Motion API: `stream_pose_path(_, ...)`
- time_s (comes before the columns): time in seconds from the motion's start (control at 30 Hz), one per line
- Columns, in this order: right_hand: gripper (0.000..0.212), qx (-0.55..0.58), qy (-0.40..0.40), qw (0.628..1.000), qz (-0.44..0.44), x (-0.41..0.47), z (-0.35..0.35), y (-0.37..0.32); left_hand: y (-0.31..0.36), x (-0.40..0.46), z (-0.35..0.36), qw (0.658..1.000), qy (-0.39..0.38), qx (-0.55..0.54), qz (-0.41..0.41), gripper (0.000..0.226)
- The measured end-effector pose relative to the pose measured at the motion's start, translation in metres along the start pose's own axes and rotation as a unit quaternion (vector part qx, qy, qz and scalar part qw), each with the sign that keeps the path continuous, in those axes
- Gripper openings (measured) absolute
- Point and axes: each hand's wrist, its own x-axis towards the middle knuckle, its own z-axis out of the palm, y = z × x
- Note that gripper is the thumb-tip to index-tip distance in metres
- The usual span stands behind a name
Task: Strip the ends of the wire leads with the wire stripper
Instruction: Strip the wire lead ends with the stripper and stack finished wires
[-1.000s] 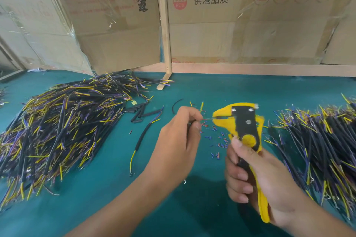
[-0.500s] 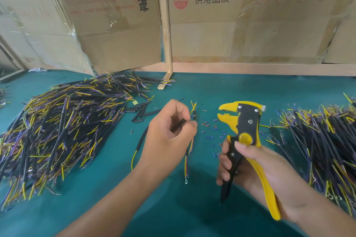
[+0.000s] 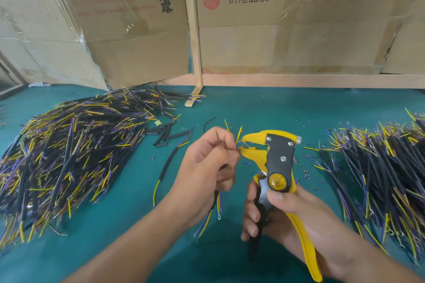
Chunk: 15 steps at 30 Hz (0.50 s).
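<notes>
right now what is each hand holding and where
Left hand pinches a wire lead near its top end, at the stripper's nose. Right hand grips the stripper by its handles.

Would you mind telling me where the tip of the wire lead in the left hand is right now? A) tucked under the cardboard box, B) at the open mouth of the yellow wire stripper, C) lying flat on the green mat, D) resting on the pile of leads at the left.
B: the left hand pinches the wire lead with its tip at the open mouth of the wire stripper, which the right hand holds.
</notes>
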Motion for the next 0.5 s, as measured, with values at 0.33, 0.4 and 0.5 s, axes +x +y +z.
stream_pose_path(0.33, 0.052, -0.021, 0.017, 0.999, -0.02, -0.0018, -0.0008, -0.0005, -0.0016, -0.0033, 0.0017, 0.997, -0.011, 0.072, 0.02, 0.017)
stream_pose_path(0.4, 0.047, -0.04, 0.02, 0.999, -0.016, -0.0025, -0.0018, -0.0027, 0.0002, -0.0031, 0.0012, 0.994, -0.009, 0.1, 0.031, 0.017)
stream_pose_path(0.5, 0.033, -0.069, 0.007, 0.998, -0.013, -0.0045, -0.0041, -0.0061, 0.0036, -0.0021, 0.0, 0.993, -0.003, 0.117, 0.028, 0.015)
